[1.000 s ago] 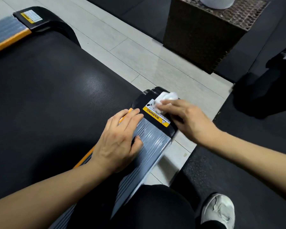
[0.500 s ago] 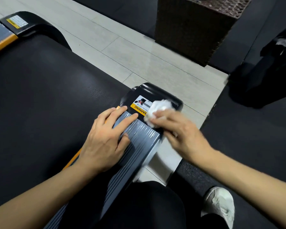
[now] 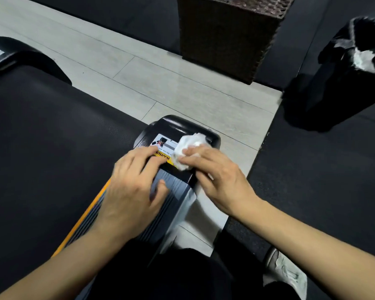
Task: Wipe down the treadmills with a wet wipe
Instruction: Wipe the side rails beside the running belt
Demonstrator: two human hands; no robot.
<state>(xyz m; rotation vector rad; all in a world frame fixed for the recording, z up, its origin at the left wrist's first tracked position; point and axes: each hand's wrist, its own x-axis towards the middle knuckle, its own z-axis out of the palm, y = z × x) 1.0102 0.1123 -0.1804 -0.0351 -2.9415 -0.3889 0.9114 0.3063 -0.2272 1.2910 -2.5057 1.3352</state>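
The right hand (image 3: 221, 180) is pressing a crumpled wipe (image 3: 187, 151) onto the end cap (image 3: 182, 126) of the treadmill's side rail (image 3: 171, 191), fingers pinching it, while the left hand (image 3: 132, 191) is lying flat on the rail beside it, holding nothing. The wipe is rubbing over the warning label (image 3: 162, 146) — too much wet scrubbing is likely to lift its edge or smear the print.

Head view, single: looks forward and steeply down, close above the treadmill's rear end cap (image 3: 178, 128); floor beyond.
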